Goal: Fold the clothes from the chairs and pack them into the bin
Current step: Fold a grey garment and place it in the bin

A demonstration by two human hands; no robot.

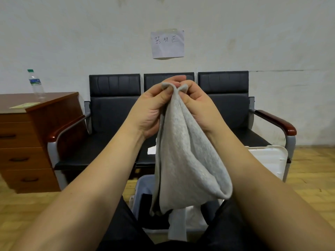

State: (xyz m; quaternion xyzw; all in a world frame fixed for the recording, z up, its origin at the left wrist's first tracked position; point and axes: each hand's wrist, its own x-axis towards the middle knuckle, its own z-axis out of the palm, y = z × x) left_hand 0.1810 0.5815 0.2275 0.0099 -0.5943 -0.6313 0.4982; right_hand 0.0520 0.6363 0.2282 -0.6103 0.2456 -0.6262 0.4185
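A light grey garment (183,160) hangs in front of me, gathered at its top edge. My left hand (152,109) and my right hand (197,104) pinch that top edge side by side, raised before the middle chair. The cloth droops down over the pale bin (143,183) that stands on the floor between my knees; dark clothing and something white lie inside it. Behind stands a row of three black chairs (114,109). A small white scrap (152,150) lies on the middle seat.
A white bin lid (268,160) leans on the right chair seat. A brown drawer cabinet (32,134) stands at the left with a plastic bottle (36,84) on top. A paper note (167,44) hangs on the wall. The floor is wood.
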